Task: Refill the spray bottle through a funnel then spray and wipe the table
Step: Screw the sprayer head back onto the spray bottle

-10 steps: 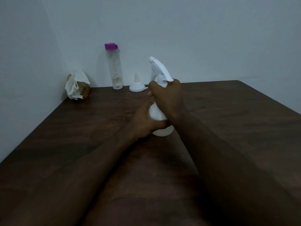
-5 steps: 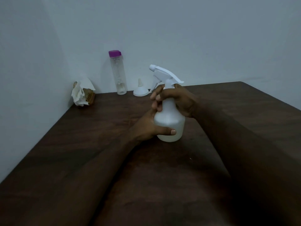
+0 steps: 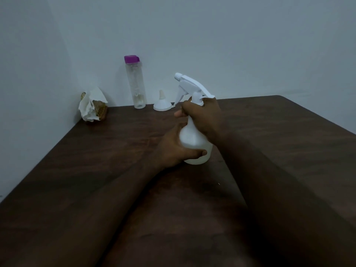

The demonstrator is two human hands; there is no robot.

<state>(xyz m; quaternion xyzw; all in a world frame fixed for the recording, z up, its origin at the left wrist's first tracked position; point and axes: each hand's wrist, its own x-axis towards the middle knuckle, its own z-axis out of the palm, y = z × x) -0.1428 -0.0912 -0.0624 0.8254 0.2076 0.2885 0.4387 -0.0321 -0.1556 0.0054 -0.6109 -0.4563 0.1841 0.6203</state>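
Note:
A white spray bottle (image 3: 192, 138) stands on the dark wooden table (image 3: 115, 160) near its middle. My left hand (image 3: 173, 149) grips the bottle's round body from the left, thumb across the front. My right hand (image 3: 204, 114) is curled round the bottle's neck just under the white trigger head (image 3: 190, 86), whose nozzle points left. A small white funnel (image 3: 162, 104) sits upside down by the wall. Left of it stands a clear water bottle (image 3: 135, 85) with a purple cap.
A crumpled white paper towel (image 3: 89, 106) lies over a small woven holder in the far left corner. Walls close the table at the back and left. The table's right edge runs diagonally at the right.
The bottle went from tilted to upright on the table. My right hand has shifted its grasp around the neck, and the trigger head has turned a little.

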